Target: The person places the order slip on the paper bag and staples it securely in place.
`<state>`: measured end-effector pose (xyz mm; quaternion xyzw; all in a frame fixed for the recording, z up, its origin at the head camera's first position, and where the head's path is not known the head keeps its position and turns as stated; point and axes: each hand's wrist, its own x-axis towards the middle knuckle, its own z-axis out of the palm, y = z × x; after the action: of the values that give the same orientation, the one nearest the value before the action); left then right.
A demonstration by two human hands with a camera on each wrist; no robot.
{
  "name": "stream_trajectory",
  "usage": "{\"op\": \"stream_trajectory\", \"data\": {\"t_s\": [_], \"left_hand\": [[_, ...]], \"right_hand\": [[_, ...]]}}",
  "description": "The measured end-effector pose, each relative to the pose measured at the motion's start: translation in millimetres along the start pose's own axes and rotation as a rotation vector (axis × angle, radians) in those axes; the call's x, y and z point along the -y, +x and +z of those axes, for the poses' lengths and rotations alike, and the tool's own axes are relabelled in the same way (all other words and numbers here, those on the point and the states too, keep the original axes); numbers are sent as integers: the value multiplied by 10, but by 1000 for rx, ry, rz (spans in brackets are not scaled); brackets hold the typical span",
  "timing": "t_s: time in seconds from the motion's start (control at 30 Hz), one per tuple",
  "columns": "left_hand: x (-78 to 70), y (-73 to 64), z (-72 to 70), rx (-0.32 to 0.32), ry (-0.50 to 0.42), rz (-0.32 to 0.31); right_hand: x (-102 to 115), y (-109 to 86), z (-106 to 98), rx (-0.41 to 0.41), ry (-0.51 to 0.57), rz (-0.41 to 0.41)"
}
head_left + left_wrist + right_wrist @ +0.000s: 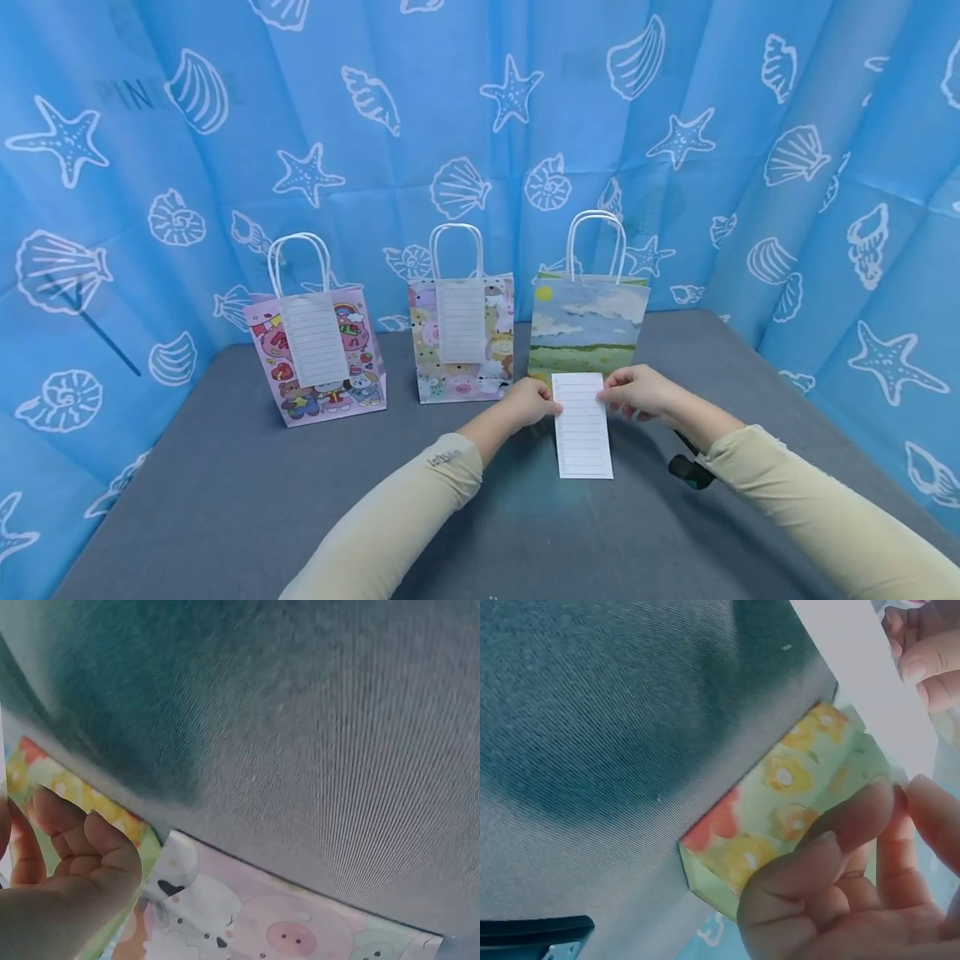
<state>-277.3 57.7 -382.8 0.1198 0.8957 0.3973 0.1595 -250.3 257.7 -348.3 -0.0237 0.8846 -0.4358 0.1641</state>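
Note:
A white lined paper slip (pixel 583 433) hangs upright before the green landscape gift bag (pixel 585 333). My left hand (pixel 531 401) pinches its left edge, and my right hand (pixel 637 392) pinches the right edge near the top. Seen from the right wrist, the slip (pixel 877 682) runs between both hands, with the bag's flowered lower front (pixel 780 802) behind it. In the left wrist view my left hand (pixel 82 862) has several fingers bent, and only a sliver of the slip shows at the edge.
To the left stand an animal-print gift bag (pixel 427 383) and a pink cartoon gift bag (pixel 375 387), each with a lined slip on its front. A black object (pixel 690 472) lies by my right forearm on the grey table (pixel 247 517). A blue shell-print curtain (pixel 420 100) hangs behind.

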Motion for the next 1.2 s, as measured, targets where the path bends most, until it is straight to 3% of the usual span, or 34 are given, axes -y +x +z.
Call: {"op": "stream_trajectory", "data": {"t_s": [0.47,0.77,1.2], "left_hand": [[-179,-38,-191,-63,-145,61],[-281,-49,-303,-64,-159,76],[-413,-47,-386,-107,-201,111]], "right_hand": [[179,-46,-169,-103,74,-9],[258,-32,-223,-166,115,10],[343,-52,-267,-292,170,-43]]}}
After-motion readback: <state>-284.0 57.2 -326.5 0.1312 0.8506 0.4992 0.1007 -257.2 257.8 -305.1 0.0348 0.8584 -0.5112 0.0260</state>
